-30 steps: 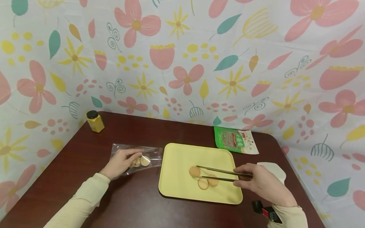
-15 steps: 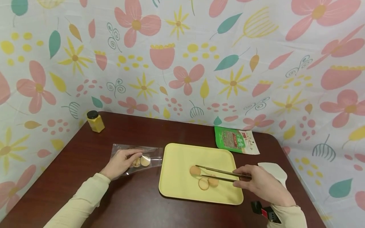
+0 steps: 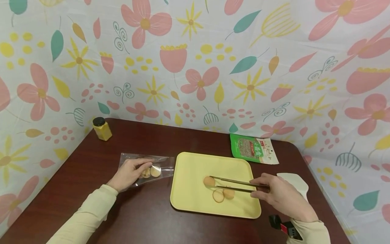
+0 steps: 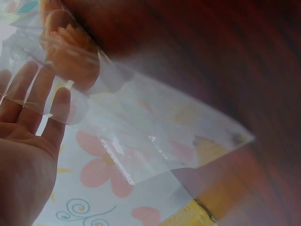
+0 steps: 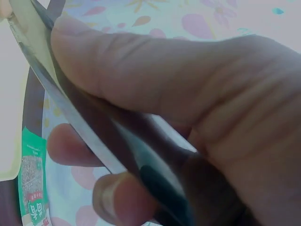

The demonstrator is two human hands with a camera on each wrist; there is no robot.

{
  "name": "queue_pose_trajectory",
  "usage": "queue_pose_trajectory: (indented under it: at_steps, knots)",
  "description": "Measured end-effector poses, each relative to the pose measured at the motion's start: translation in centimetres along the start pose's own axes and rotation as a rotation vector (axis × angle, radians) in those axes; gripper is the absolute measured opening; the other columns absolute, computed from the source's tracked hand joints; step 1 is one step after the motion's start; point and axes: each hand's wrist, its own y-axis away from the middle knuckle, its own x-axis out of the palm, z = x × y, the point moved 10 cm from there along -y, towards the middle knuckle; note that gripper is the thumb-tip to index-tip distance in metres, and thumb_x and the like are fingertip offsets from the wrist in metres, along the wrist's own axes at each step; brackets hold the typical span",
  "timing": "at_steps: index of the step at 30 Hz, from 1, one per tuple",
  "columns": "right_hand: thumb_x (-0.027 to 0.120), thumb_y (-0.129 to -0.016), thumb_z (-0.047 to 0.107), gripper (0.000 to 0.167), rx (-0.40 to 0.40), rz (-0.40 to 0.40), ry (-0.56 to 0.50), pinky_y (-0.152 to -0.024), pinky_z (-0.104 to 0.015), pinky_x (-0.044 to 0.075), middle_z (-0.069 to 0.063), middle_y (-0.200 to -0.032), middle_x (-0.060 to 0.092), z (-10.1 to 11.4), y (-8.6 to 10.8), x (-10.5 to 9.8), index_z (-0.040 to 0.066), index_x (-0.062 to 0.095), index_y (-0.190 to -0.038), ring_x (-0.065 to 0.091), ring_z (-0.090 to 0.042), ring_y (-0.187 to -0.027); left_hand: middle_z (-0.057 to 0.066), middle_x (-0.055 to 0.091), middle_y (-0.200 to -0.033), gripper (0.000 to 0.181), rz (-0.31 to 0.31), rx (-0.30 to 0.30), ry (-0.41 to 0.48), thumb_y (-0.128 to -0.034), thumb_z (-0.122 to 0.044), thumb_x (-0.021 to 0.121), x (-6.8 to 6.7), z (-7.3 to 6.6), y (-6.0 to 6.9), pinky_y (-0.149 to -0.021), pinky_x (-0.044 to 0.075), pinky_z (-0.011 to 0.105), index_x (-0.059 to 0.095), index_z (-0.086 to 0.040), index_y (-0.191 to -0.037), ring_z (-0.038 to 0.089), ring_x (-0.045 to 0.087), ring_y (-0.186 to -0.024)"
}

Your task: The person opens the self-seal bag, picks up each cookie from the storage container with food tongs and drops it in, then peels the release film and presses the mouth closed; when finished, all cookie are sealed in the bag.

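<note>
In the head view the left hand lies over a clear plastic bag, thumb and fingers pinching it; round biscuits show inside. The left wrist view shows its fingers behind the clear film. The right hand grips metal tongs, thumb on one side and fingers on the other, as the right wrist view also shows. The tongs' two arms stand apart over a yellow tray. One tip is at a round biscuit; two more biscuits lie beside it, partly overlapping.
A yellow jar with a black lid stands at the table's back left. Behind the tray's right side lies a green and white packet. A white object lies beyond the right hand. A patterned cloth hangs behind the table.
The tongs' arms have drawn slightly closer together over the biscuits. The left hand keeps its place on the bag. The head view has shifted a little.
</note>
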Motion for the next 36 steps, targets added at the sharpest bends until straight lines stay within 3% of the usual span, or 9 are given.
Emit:
queue_pose_trajectory:
  at_steps: [8,17,22,25,36]
  knots:
    - [0.076,-0.082,0.041,0.036,-0.019,-0.032,0.003,-0.066,-0.023,0.049,0.021,-0.086,0.057,0.1,0.1,-0.3,0.016,0.073,-0.108,0.059,0.004,-0.079,0.0,0.065,-0.08,0.034,-0.003,-0.005,0.015,-0.0992,-0.036,0.056,0.0,0.0,0.0,-0.056,0.043,0.027,0.069,-0.014,-0.123,0.008,0.044,-0.053]
    - [0.077,-0.082,0.038,0.032,-0.07,-0.123,-0.013,-0.063,-0.022,0.049,0.021,-0.083,0.055,0.8,0.1,-0.9,0.018,0.074,-0.107,0.06,0.005,-0.076,0.002,0.062,-0.073,0.035,-0.014,0.011,0.002,-0.0988,-0.037,0.057,-0.2,-0.3,0.0,-0.06,0.044,0.028,0.07,-0.013,-0.121,0.008,0.046,-0.054]
    - [0.08,-0.08,0.031,0.028,-0.132,-0.211,0.007,-0.054,-0.021,0.04,0.018,-0.074,0.046,1.9,-0.3,-0.9,0.019,0.074,-0.104,0.047,0.004,-0.061,0.003,0.06,-0.072,0.034,-0.01,0.007,0.0,-0.099,-0.035,0.057,-0.2,-0.3,0.0,-0.058,0.043,0.027,0.07,-0.013,-0.122,0.008,0.044,-0.053]
    - [0.082,-0.079,0.028,0.029,-0.15,-0.247,0.018,-0.052,-0.021,0.034,0.016,-0.072,0.041,2.5,-0.8,-0.6,0.02,0.074,-0.105,0.039,0.001,-0.057,0.003,0.059,-0.07,0.032,-0.011,0.007,0.007,-0.0989,-0.033,0.058,-0.2,-0.3,0.0,-0.054,0.042,0.027,0.07,-0.014,-0.122,0.007,0.041,-0.051]
    - [0.08,-0.08,0.032,0.033,-0.192,-0.325,-0.012,-0.048,-0.02,0.034,0.02,-0.08,0.044,4.1,-2.4,1.4,0.024,0.073,-0.112,0.038,0.001,-0.056,0.004,0.054,-0.065,0.035,-0.008,0.001,0.012,-0.0989,-0.037,0.056,0.0,0.0,0.1,-0.051,0.04,0.027,0.069,-0.015,-0.123,0.006,0.036,-0.048]
